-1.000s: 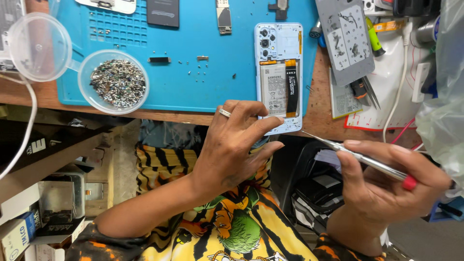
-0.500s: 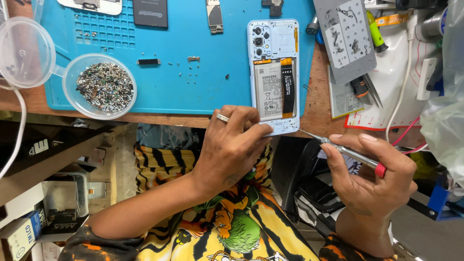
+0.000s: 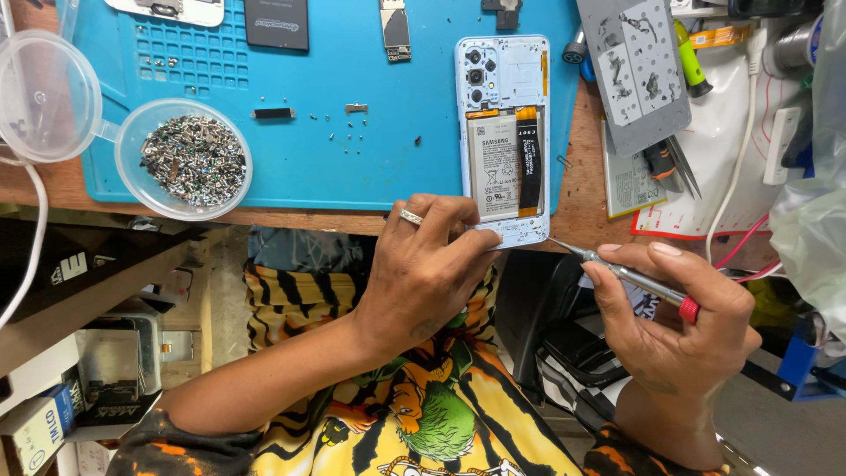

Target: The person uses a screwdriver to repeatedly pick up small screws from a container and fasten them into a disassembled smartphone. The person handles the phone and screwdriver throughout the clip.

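An opened light-blue phone (image 3: 504,106) lies back-up on a blue work mat (image 3: 352,132), its battery and black flex cable exposed. My left hand (image 3: 427,264), a ring on one finger, pinches the phone's near end at the table edge. My right hand (image 3: 670,317) holds a thin metal screwdriver (image 3: 630,276) with a red end cap; its tip touches the phone's near right corner.
A clear round tub of small screws (image 3: 189,159) sits at the mat's left with its lid (image 3: 40,97) beside it. Loose screws and small parts dot the mat. A grey back cover (image 3: 639,70), tweezers (image 3: 674,163), cables and a plastic bag lie to the right.
My right hand has moved left and up, bringing the screwdriver tip to the phone's corner. My left hand stays on the phone's near end.
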